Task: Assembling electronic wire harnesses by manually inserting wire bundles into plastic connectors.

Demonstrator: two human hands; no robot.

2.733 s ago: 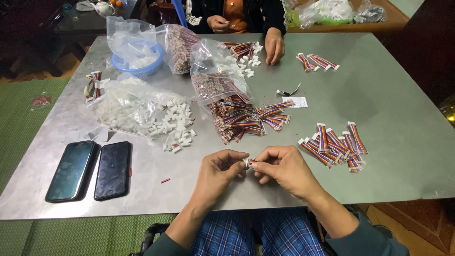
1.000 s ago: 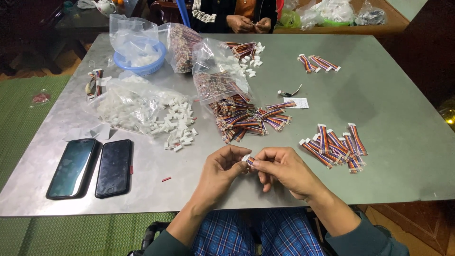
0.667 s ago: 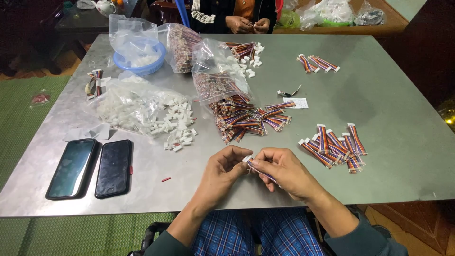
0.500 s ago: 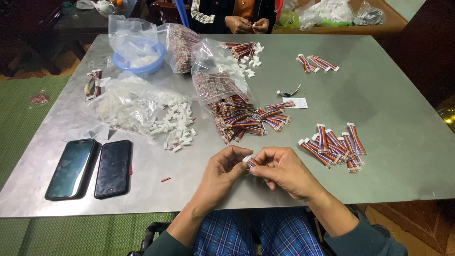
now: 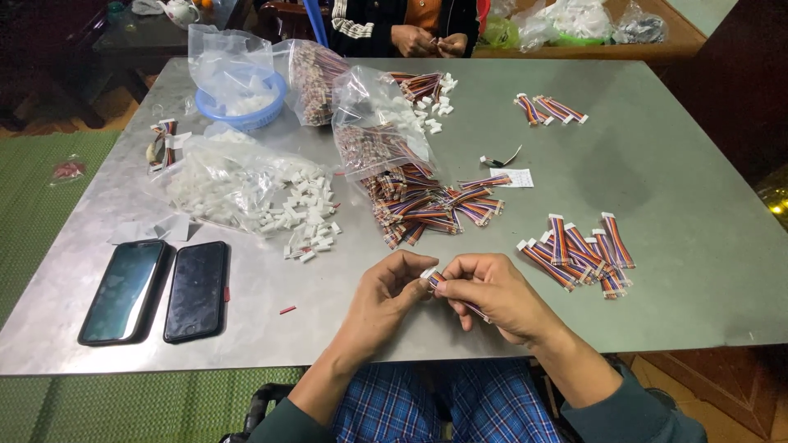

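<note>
Both hands pinch 1 ribbon cable (image 5: 456, 294) above the surface's (image 5: 698, 197) near edge.
Left hand (image 5: 386, 294) grip pressed on its white connector (image 5: 429, 273); right hand (image 5: 492, 295) nips the wires. Light, floppy; likely best held by the stiff connector.

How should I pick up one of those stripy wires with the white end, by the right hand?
Probably pinch the finished cable around its striped middle, coming straight down from above. It lies flat on the table, fanned among others, and its white plug is tiny.
</note>
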